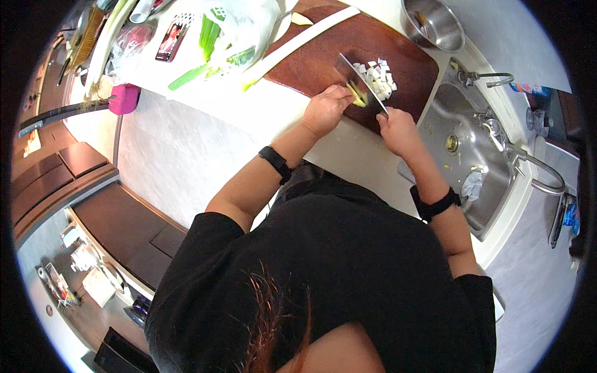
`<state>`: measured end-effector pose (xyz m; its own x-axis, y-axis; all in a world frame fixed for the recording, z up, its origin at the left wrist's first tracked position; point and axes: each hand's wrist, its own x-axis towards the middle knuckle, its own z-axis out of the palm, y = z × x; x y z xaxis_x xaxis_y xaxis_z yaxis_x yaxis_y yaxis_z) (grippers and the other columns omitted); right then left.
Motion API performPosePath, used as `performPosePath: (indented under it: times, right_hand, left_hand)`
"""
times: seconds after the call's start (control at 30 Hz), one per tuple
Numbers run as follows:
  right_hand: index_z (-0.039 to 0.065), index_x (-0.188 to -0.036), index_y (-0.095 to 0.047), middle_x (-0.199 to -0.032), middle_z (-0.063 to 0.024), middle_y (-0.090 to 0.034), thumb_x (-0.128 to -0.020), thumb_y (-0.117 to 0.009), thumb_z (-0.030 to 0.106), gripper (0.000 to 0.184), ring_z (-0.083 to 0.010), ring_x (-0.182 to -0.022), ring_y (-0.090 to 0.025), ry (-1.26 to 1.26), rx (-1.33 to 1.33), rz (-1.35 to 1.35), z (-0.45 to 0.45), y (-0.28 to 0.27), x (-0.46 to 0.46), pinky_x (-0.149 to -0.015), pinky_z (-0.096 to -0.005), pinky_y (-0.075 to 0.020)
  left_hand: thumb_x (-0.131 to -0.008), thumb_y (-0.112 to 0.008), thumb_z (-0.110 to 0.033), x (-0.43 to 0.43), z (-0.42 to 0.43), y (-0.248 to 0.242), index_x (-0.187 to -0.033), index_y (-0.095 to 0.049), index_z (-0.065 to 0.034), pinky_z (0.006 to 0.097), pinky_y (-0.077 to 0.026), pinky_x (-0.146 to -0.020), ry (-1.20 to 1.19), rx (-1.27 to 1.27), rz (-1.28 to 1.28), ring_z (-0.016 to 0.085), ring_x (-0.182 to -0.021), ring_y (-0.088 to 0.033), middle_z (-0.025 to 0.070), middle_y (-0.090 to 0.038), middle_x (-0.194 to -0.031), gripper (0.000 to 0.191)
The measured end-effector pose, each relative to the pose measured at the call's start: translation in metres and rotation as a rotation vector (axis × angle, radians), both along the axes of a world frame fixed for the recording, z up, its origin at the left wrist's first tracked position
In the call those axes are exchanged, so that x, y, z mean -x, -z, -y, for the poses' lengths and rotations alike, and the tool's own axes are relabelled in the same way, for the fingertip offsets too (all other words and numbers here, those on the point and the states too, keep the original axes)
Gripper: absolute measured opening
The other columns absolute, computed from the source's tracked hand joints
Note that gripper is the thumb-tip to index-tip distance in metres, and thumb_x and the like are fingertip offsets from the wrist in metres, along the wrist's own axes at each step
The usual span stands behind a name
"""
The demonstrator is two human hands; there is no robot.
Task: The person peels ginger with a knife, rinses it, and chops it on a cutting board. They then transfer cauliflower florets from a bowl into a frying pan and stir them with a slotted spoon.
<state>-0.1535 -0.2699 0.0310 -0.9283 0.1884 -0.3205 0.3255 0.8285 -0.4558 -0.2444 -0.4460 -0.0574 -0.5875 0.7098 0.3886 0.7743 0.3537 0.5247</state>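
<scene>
On a dark brown wooden cutting board point(308, 56), the fingertips of my left hand point(329, 109) hold pale yellow-green vegetable strips point(357, 95). My right hand point(399, 132) grips the handle of a broad-bladed kitchen knife point(364, 84). Its blade stands on edge between the strips and a pile of diced white vegetable point(378, 77). Whether the edge touches a strip I cannot tell. A long white leek stalk point(303, 44) lies across the left side of the board and overhangs its edge. Near the board's far end rests a small pale piece point(301, 19).
To the right is a steel sink point(471, 140) with faucets and scraps in it. A steel bowl point(433, 23) stands behind the board's right corner. Leek greens point(210, 37), a plastic bag point(256, 23) and a phone point(171, 41) occupy the counter at left.
</scene>
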Motion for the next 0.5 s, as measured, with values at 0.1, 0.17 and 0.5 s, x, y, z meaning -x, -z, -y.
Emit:
performPosePath:
  times: [0.1, 0.17, 0.5]
  right_hand:
    - [-0.002, -0.087, -0.062, -0.082, -0.0259, -0.063, -0.09, -0.056, 0.021, 0.024, -0.045, -0.081, -0.061, 0.011, 0.006, 0.001, 0.0012, -0.0008, 0.0011, -0.072, -0.0517, -0.0478]
    - [-0.001, -0.089, -0.063, -0.084, -0.0255, -0.064, -0.09, -0.055, 0.022, 0.024, -0.0445, -0.082, -0.062, 0.012, -0.001, 0.104, 0.0041, -0.0017, 0.0025, -0.074, -0.0522, -0.0496]
    - [0.0, -0.093, -0.062, -0.089, -0.0255, -0.065, -0.091, -0.054, 0.023, 0.025, -0.0436, -0.086, -0.062, 0.065, -0.04, 0.128, 0.007, -0.0014, 0.0069, -0.076, -0.0515, -0.0499]
  left_hand:
    - [-0.078, -0.055, -0.01, 0.001, 0.0003, -0.0014, -0.097, -0.069, -0.0049, 0.0316, -0.051, -0.086, 0.001, 0.007, -0.012, 0.023, -0.101, -0.06, 0.0058, -0.064, -0.104, 0.024]
    - [-0.077, -0.056, -0.009, 0.0014, 0.0001, -0.0015, -0.097, -0.069, -0.0045, 0.0315, -0.051, -0.086, 0.008, 0.003, -0.026, 0.024, -0.101, -0.06, 0.0058, -0.064, -0.104, 0.024]
    - [-0.077, -0.06, -0.007, 0.0009, -0.0022, -0.003, -0.092, -0.069, -0.0048, 0.033, -0.052, -0.082, -0.021, -0.026, -0.045, 0.024, -0.096, -0.06, 0.0062, -0.064, -0.1, 0.018]
